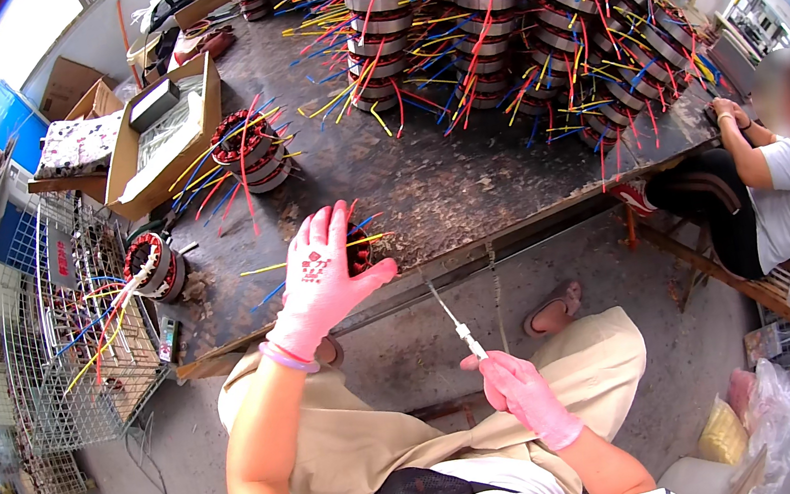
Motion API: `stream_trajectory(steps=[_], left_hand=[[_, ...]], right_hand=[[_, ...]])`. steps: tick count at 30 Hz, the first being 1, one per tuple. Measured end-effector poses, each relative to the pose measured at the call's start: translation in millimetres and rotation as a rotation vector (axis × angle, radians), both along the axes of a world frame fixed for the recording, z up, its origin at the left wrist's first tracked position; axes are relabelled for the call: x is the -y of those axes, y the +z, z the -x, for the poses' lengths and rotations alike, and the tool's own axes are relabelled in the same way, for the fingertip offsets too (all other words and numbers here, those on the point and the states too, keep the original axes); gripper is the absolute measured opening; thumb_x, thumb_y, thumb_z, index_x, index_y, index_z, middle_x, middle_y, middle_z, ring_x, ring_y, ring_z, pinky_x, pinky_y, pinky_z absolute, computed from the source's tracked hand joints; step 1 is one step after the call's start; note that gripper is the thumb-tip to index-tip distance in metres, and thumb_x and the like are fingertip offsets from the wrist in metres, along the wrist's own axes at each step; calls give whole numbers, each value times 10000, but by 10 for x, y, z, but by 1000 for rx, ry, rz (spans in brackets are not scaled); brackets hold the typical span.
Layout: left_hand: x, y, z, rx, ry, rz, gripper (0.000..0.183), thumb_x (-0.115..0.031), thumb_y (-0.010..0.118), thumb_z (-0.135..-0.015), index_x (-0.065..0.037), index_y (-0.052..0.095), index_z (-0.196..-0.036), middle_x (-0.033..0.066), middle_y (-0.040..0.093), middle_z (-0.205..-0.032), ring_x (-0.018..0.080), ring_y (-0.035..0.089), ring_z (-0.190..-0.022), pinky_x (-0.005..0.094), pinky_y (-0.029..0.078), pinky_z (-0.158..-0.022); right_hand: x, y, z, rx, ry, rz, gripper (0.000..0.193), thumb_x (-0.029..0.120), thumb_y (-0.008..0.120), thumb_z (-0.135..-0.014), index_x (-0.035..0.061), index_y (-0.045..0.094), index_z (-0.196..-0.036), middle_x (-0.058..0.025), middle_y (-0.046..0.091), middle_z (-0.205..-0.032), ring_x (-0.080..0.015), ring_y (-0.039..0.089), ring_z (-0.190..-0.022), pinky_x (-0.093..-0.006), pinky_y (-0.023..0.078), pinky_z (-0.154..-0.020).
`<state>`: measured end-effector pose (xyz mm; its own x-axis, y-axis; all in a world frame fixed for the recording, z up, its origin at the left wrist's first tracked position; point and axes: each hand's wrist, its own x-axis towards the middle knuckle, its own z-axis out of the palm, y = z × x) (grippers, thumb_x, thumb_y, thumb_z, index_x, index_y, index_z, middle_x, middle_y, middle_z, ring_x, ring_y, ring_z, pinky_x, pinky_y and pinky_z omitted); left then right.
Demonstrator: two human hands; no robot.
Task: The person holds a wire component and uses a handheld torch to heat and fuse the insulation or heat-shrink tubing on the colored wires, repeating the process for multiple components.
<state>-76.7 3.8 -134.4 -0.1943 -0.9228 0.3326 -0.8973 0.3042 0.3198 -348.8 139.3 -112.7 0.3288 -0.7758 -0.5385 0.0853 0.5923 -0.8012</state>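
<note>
My left hand (314, 284), in a pink glove, lies around the left side of a small wound stator (358, 250) near the table's front edge. Its fingers reach along the far side and the thumb stretches across the near side, hiding much of the stator. Yellow, blue and red wires stick out from under the hand. In my right hand (525, 395), also pink-gloved, is a white-handled tool (468, 338) with a thin shaft pointing up and left toward the table edge. The tool is apart from the stator, held above my lap.
Tall stacks of wired stators (486, 32) fill the table's back right. At the left stand two stacked stators (251, 154), a lone stator (155, 265) and an open cardboard box (195, 78). Wire baskets (78, 362) flank the table's left end. A person (767, 164) sits at the right.
</note>
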Motion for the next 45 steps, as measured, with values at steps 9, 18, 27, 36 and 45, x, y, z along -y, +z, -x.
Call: stream_trajectory(steps=[9,18,27,36,45], left_hand=[[-47,373,-280,-16,-28,-277,992,-319,872,-575,-24,421,-1409,196,475,-1359,382,498,-1213,413,428,-1021],[-37,337,-385,-3,-113,-233,1014,-267,883,-561,-28,413,-1426,191,479,-1373,374,514,-1208,417,433,-1015],[-35,398,-363,19,-102,-255,1002,-290,885,-558,-47,435,-1420,164,500,-1374,371,532,-1186,413,439,-1003],[-52,479,-317,73,-72,-256,984,-327,878,-552,-71,464,-1407,150,516,-1364,362,542,-1173,415,442,-997],[-30,378,-364,9,-129,-228,993,-276,886,-544,-41,451,-1405,184,489,-1377,377,508,-1220,408,426,-1026]], right_hand=[[25,-3,-96,-31,73,-8,315,272,480,-1029,15,604,-1161,55,409,-599,-38,346,-517,-224,259,-463],[5,17,-174,-31,92,-6,285,227,464,-1028,8,613,-1134,55,399,-590,-42,345,-510,-229,264,-461],[1,9,-173,-60,98,4,280,220,464,-1029,11,614,-1139,63,392,-602,-38,346,-511,-225,266,-459],[-7,37,-165,-37,88,-23,279,226,463,-1030,19,614,-1140,69,384,-619,-30,346,-517,-221,269,-459],[-40,-63,-178,-29,73,-13,329,302,474,-1023,42,620,-1162,56,408,-568,-27,320,-484,-217,244,-452]])
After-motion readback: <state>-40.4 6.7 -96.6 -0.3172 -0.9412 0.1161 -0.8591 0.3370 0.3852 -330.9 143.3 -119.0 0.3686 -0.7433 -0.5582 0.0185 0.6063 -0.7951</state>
